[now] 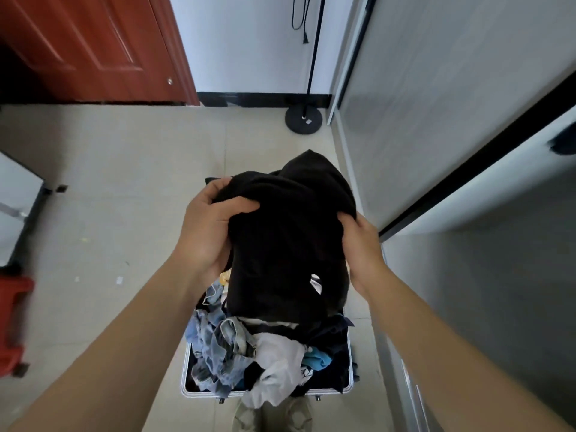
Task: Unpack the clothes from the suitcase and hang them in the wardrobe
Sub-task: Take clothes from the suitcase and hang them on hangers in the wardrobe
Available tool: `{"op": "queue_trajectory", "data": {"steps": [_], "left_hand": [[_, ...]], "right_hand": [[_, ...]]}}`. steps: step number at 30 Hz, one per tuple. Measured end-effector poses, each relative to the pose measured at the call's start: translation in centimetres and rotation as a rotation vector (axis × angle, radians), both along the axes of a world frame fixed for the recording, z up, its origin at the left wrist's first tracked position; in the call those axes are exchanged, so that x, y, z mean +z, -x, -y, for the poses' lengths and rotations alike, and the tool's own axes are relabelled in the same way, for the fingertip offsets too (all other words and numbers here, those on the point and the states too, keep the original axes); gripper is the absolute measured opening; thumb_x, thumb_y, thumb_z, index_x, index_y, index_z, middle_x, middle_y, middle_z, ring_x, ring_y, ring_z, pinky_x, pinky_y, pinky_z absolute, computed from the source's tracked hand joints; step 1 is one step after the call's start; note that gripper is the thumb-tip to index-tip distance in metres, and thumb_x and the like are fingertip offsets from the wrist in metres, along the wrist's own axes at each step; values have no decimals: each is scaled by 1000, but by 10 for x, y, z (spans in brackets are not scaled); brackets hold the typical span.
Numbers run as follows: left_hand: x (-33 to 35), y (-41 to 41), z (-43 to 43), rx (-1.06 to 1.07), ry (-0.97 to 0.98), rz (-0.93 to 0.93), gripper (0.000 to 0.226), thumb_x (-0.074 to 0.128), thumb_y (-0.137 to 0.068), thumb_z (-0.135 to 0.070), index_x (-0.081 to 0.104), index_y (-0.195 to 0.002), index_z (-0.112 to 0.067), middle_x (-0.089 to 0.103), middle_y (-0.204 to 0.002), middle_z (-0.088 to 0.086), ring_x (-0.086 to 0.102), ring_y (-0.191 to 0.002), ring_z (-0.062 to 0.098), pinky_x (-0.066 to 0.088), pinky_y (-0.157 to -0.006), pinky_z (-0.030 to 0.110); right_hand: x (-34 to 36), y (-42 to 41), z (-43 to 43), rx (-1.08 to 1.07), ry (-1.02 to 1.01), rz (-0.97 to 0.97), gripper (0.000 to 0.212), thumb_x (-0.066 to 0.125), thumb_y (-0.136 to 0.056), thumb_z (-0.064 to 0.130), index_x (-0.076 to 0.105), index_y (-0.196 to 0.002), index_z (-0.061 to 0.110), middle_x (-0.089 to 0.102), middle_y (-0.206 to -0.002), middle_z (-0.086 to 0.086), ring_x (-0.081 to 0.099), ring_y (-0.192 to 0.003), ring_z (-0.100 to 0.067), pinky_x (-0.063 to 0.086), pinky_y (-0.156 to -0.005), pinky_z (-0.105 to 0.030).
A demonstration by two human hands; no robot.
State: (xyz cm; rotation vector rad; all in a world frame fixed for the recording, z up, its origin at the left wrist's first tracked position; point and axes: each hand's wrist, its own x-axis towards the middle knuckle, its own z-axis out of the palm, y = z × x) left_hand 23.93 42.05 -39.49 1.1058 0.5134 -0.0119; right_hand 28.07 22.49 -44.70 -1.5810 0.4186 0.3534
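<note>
A black garment (286,244) hangs bunched between both hands above the open suitcase (187,366). My left hand (208,226) grips its upper left edge, thumb curled over the fabric. My right hand (363,247) grips the right edge. The suitcase lies on the tiled floor below, with a silver rim, and holds a heap of clothes: light blue denim (218,347), a white piece (277,363), dark items and a bit of teal. The wardrobe (436,104), with pale sliding doors, stands along the right.
A black floor-lamp base (304,120) with its pole and a dangling cord stands at the far wall. A red-brown door (93,48) is at the upper left. A red stool (12,322) and a white panel sit at the left edge.
</note>
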Motion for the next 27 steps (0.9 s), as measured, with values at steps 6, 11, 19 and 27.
{"op": "queue_trajectory", "data": {"steps": [6,11,19,27], "left_hand": [[110,52,-14,-94,59,-125,30,54,-86,-2,64,-113,-10,65,-98,1,64,-78,12,51,-61,20],[168,81,-9,-122,-1,-293,37,51,-85,3,64,-114,-18,63,-107,7,62,-81,16,52,-61,23],[277,65,3,-61,219,-108,36,51,-86,-2,66,-114,-17,65,-93,7,66,-71,21,57,-58,28],[334,40,45,-143,263,72,25,52,-90,-5,65,-111,-9,51,-71,5,56,-66,21,60,-70,33]], "right_hand": [[121,45,17,-43,51,-52,25,50,-94,35,69,-105,22,72,-105,-2,67,-99,-20,55,-92,-41],[195,70,33,-2,210,95,21,46,-97,27,67,-93,22,68,-94,2,62,-86,-10,52,-77,-26],[282,67,71,-113,192,224,27,55,-93,35,73,-87,16,73,-89,-5,69,-84,-17,56,-77,-31],[312,62,126,-33,250,291,25,54,-97,31,73,-94,14,73,-96,-5,67,-81,-12,55,-78,-29]]}}
